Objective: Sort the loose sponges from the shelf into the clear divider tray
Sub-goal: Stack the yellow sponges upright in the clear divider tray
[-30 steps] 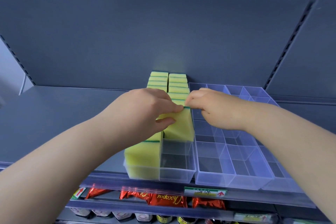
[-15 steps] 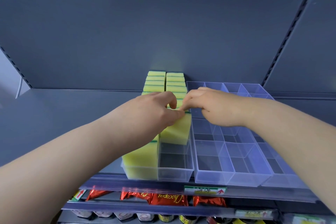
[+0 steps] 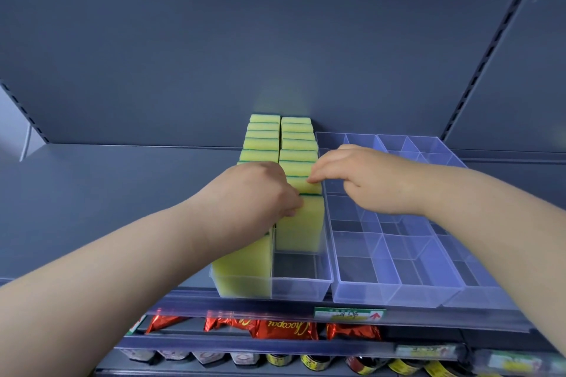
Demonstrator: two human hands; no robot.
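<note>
1. Nearest of all, the clear divider tray stood at the front edge of the shelf. Its left lane was filled up to the front wall by a yellow sponge, while the front compartment of its right lane held nothing.
2. Just behind this free compartment, the front sponge of the right lane stood upright inside the tray, touching the one behind it. The left hand had its fingers curled on the upper left corner of this sponge and gripped it there; the thumb was hidden.
3. A little farther, the right hand reached across the second tray, which lay just beside and held no sponges. Its bent fingertips rested on top of the next sponge; whether they pinched or only pressed could not be told.
4. At the back, two rows of sponges stood packed on edge.
5. The sorting looked nearly finished: no loose sponge could be seen outside the tray, and free room remained only at the front of the right lane.
6. Compared with one second before, the front sponge was no longer tilted and lifted over the lane. It had gone down and back against the row, and both hands had moved farther in with it, so more of the front compartment showed free.
</note>
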